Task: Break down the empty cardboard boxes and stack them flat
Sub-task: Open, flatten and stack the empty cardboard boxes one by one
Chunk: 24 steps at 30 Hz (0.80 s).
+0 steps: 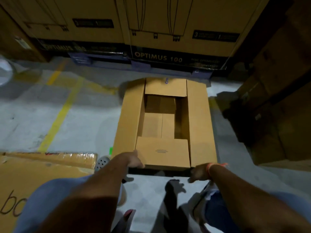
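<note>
Brown cardboard box [198, 118], flaps open

Single head view, looking forward and down, close over open box [165, 121] on floor [80, 118]

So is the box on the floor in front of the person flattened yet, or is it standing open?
Standing open. The cardboard box has all four top flaps spread outward, and its inside walls and bottom panels are visible.

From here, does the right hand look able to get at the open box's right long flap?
Probably yes. The right hand hovers just off the open box near corner, and nothing lies between it and the right long flap.
</note>
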Each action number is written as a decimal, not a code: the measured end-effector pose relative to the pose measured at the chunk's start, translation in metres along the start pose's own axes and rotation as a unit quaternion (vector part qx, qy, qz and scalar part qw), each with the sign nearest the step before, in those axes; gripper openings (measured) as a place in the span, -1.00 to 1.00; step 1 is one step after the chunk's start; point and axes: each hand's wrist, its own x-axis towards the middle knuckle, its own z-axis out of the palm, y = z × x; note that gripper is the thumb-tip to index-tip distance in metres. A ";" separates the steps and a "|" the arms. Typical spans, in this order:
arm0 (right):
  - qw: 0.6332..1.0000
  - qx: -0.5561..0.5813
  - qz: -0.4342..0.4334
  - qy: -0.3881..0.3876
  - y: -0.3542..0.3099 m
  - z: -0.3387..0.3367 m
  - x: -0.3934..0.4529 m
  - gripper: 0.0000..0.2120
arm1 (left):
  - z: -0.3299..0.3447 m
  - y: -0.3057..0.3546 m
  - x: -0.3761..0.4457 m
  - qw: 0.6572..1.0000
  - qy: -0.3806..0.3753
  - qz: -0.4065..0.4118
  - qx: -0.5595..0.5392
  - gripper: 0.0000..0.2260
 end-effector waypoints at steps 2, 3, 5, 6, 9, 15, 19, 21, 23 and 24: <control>0.999 -0.015 -0.029 0.008 -0.017 -0.009 -0.025 -0.32 | -0.006 0.013 -0.018 0.999 -0.006 0.038 0.022 -0.02; 0.998 -0.010 -0.051 0.025 -0.023 -0.015 -0.033 -0.36 | -0.012 0.020 -0.028 0.997 0.019 0.060 0.040 -0.04; 0.989 0.037 -0.112 0.085 -0.032 -0.027 -0.038 -0.39 | -0.028 0.037 -0.052 0.989 0.066 0.117 0.059 -0.13; 0.982 0.059 -0.131 0.120 -0.036 -0.033 -0.045 -0.40 | -0.037 0.044 -0.067 0.984 0.078 0.146 0.063 -0.18; 0.962 0.110 -0.172 0.184 -0.040 -0.040 -0.073 -0.33 | -0.053 0.063 -0.112 0.966 0.115 0.218 0.078 -0.27; 0.951 0.020 -0.195 0.239 -0.043 -0.014 -0.111 -0.23 | -0.032 0.063 -0.158 0.940 0.179 0.269 0.107 -0.32; 0.956 0.034 -0.181 0.229 -0.042 -0.001 -0.109 -0.21 | -0.024 0.059 -0.148 0.949 0.144 0.242 0.140 -0.36; 0.954 0.064 -0.167 0.240 -0.043 0.001 -0.097 -0.26 | -0.024 0.063 -0.135 0.951 0.138 0.237 0.143 -0.39; 0.955 0.080 -0.156 0.239 -0.046 0.001 -0.083 -0.34 | -0.024 0.071 -0.118 0.948 0.141 0.245 0.144 -0.40; 0.957 0.086 -0.155 0.231 -0.048 -0.001 -0.076 -0.38 | -0.025 0.075 -0.111 0.947 0.146 0.249 0.145 -0.41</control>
